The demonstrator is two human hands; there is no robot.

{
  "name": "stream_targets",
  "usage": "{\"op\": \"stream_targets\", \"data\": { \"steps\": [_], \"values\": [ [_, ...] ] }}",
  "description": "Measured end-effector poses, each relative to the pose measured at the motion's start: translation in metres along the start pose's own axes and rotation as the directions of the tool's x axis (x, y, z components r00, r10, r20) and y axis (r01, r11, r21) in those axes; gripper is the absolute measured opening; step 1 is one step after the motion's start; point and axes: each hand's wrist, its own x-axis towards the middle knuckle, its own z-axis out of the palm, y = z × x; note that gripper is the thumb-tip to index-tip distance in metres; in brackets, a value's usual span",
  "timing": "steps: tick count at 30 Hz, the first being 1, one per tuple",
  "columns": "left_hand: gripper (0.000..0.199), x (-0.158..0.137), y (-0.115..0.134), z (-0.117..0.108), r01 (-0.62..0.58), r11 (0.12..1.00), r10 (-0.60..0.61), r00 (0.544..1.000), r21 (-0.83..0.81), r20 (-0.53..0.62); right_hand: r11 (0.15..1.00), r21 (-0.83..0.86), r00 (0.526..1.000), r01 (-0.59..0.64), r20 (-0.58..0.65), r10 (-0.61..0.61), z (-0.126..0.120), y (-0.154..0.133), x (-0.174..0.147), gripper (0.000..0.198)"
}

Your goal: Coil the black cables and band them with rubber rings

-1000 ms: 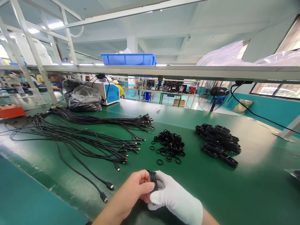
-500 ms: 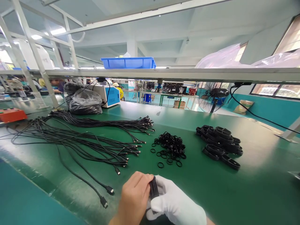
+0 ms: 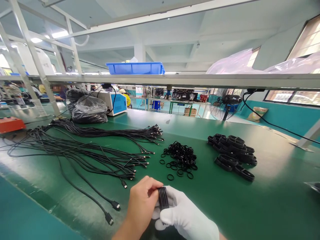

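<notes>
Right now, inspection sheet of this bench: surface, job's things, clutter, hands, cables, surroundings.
Surface: green bench mat.
Job's things: coiled black cable gripped between both hands; pile of small black rings; heap of coiled cables.
Clutter: bagged black goods, orange box.
Hands: bare left hand and white-gloved right hand, both shut on the coil.
Cables: loose black cables spread left, plugs toward the centre.
Surroundings: blue bin on the shelf, floor fan, a co-worker far left.

Green bench (image 3: 270,206): loose black cables (image 3: 82,150) fanned out left, pile of small black rings (image 3: 180,156) centre, stack of coiled cable bundles (image 3: 233,151) right. Bagged stock (image 3: 89,110) beside blue-white machine (image 3: 113,102). Blue bin (image 3: 135,68) on shelf, fan (image 3: 225,105) behind.
</notes>
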Motion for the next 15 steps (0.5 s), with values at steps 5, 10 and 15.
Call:
{"op": "stream_targets", "data": {
  "steps": [5, 10, 15],
  "values": [
    [0.028, 0.006, 0.001, 0.001, -0.032, 0.998, 0.03, 0.999, 0.045, 0.041, 0.999, 0.034, 0.998, 0.027, 0.06, -0.029, -0.007, 0.005, 0.0, 0.052],
    [0.019, 0.014, 0.011, -0.019, 0.067, 0.989, -0.045, 0.985, -0.133, 0.164, 0.955, 0.295, 0.972, -0.017, 0.228, -0.053, -0.021, 0.006, -0.004, 0.045],
    [0.016, 0.011, 0.014, -0.026, 0.024, 0.995, -0.02, 0.999, -0.101, 0.039, 0.934, 0.355, 0.937, -0.038, 0.336, -0.09, -0.024, 0.006, -0.007, 0.046]
  ]
}}
